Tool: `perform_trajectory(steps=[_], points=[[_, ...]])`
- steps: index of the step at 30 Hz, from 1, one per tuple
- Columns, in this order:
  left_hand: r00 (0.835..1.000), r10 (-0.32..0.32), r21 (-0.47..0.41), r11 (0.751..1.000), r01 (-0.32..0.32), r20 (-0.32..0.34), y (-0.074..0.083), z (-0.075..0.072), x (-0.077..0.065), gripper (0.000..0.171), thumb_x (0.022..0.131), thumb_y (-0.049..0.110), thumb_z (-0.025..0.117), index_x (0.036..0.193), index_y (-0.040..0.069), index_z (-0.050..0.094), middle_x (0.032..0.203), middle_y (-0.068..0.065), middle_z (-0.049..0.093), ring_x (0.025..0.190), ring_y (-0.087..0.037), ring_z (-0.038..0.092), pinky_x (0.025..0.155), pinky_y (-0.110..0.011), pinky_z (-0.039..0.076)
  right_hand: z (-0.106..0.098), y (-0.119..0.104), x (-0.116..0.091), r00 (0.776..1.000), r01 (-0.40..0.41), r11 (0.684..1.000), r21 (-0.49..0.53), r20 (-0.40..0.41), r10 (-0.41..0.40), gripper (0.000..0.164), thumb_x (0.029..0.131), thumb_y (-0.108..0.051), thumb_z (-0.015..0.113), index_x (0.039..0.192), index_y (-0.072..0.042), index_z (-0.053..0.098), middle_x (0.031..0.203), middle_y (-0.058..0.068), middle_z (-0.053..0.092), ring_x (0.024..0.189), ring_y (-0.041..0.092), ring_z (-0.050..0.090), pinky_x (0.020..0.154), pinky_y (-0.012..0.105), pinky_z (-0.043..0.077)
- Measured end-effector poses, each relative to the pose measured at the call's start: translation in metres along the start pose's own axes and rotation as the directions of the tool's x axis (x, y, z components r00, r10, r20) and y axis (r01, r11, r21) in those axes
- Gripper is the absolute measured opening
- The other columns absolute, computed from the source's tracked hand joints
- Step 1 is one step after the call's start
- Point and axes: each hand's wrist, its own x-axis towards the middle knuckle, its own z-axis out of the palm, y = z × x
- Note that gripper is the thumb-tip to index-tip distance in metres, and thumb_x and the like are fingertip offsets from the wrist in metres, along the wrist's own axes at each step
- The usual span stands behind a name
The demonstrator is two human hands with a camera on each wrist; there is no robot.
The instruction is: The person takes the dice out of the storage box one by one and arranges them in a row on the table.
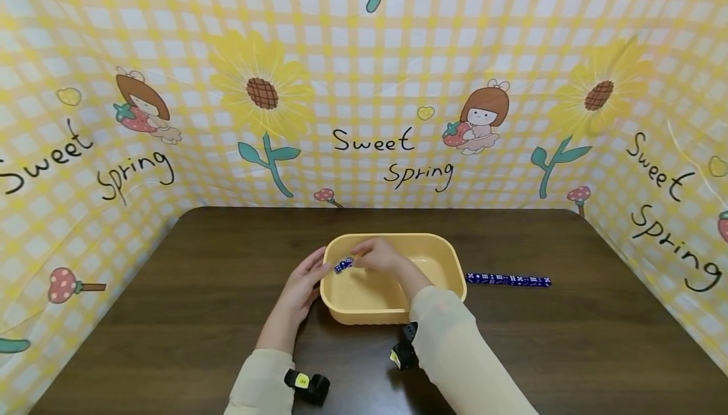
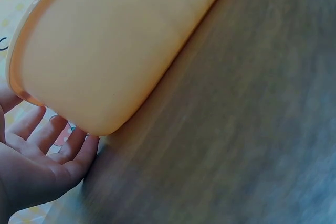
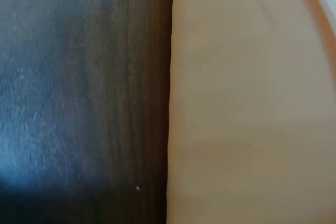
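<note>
A yellow plastic basin (image 1: 364, 309) stands on the table. My left hand (image 1: 300, 285) holds its left end, with the thumb at the rim and the fingers against the outer wall; the left wrist view shows this hand (image 2: 44, 166) from below. Inside the basin, my right hand (image 1: 380, 256) reaches toward the left side, its fingers bent downward. Several blue dice with white dots (image 1: 344, 266) lie there, right by those fingertips. Whether a die is between the fingers is hidden. In the right wrist view only the basin's outer wall (image 3: 247, 98) and tabletop appear.
A straight row of blue dice (image 1: 508, 280) runs along the table from the basin's right side. The dark wooden table (image 1: 227, 244) is bordered by a yellow checked cloth (image 1: 364, 99) at the back and sides. Black wrist cameras (image 1: 309, 386) sit below both sleeves.
</note>
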Motion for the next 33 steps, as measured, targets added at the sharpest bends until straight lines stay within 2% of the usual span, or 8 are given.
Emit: perform_trajectory(steps=[5,6,8,12,15,18,23,33], points=[[1.0,-0.001,-0.005,1.0,0.001,0.006,0.0,0.0,0.0,0.049,0.085,0.009,0.052,0.131,0.008,0.035,0.133,-0.012,0.034,0.115,-0.025,0.035,0.087,-0.043,0.032,0.005,0.001,0.005,1.0,-0.017,0.998,-0.052,-0.018,0.016,0.03,0.072,-0.004,0.066,0.102,-0.001,0.062,0.09,0.007,0.063,0.06,0.016,0.054,0.059,0.027,0.045],[1.0,-0.004,-0.011,1.0,0.004,0.005,0.0,0.0,-0.001,0.049,0.085,0.009,0.052,0.131,0.008,0.035,0.133,-0.011,0.034,0.115,-0.025,0.036,0.087,-0.043,0.031,0.007,0.013,0.015,1.0,0.024,0.999,-0.049,-0.018,-0.025,0.03,0.071,-0.009,0.068,0.1,-0.004,0.064,0.088,0.004,0.063,0.058,0.015,0.053,0.056,0.025,0.045],[1.0,-0.008,-0.016,1.0,0.008,0.006,0.0,0.0,-0.001,0.048,0.085,0.009,0.052,0.131,0.009,0.036,0.133,-0.011,0.035,0.115,-0.024,0.036,0.087,-0.043,0.031,0.01,0.027,0.028,1.0,0.012,0.998,-0.054,-0.015,-0.013,0.032,0.069,-0.01,0.071,0.1,-0.007,0.064,0.089,0.002,0.063,0.061,0.017,0.055,0.058,0.026,0.045],[1.0,-0.014,-0.019,1.0,0.014,0.007,0.0,0.0,-0.001,0.048,0.086,0.01,0.051,0.131,0.01,0.036,0.133,-0.01,0.034,0.114,-0.023,0.036,0.086,-0.042,0.032,0.022,0.083,0.075,0.995,0.092,0.993,-0.07,-0.023,-0.094,0.033,0.064,-0.017,0.075,0.096,-0.011,0.066,0.086,-0.001,0.064,0.062,0.015,0.055,0.054,0.026,0.045],[1.0,-0.012,-0.018,1.0,0.013,0.008,0.0,0.0,-0.001,0.048,0.086,0.011,0.051,0.131,0.01,0.035,0.133,-0.01,0.034,0.114,-0.023,0.036,0.085,-0.041,0.033,0.026,0.09,0.082,0.994,0.101,0.989,-0.111,-0.03,-0.105,0.033,0.063,-0.015,0.075,0.095,-0.01,0.067,0.082,0.001,0.063,0.061,0.016,0.056,0.053,0.027,0.045],[1.0,-0.012,-0.02,1.0,0.012,0.004,0.0,0.0,-0.001,0.047,0.086,0.01,0.051,0.131,0.01,0.036,0.133,-0.01,0.034,0.114,-0.023,0.037,0.085,-0.041,0.034,0.025,0.073,0.068,0.991,0.12,0.982,-0.147,-0.036,-0.127,0.031,0.063,-0.016,0.075,0.093,-0.009,0.067,0.076,0.001,0.062,0.059,0.015,0.054,0.053,0.026,0.043],[1.0,-0.017,-0.02,1.0,0.017,0.0,0.0,0.0,-0.001,0.047,0.086,0.01,0.051,0.131,0.01,0.036,0.133,-0.01,0.035,0.114,-0.022,0.037,0.085,-0.04,0.034,0.018,0.014,0.021,0.997,0.012,0.971,-0.239,-0.074,-0.03,0.029,0.065,-0.007,0.071,0.093,-0.004,0.066,0.078,0.003,0.061,0.068,0.017,0.053,0.062,0.027,0.042],[1.0,0.0,-0.023,1.0,0.0,0.006,0.0,-0.001,0.0,0.047,0.086,0.008,0.05,0.131,0.007,0.035,0.133,-0.012,0.034,0.116,-0.024,0.034,0.086,-0.042,0.033,0.019,0.003,0.011,0.994,-0.016,0.938,-0.346,-0.106,-0.022,0.02,0.069,-0.011,0.069,0.089,-0.008,0.066,0.084,-0.001,0.06,0.074,0.014,0.051,0.067,0.025,0.04]])
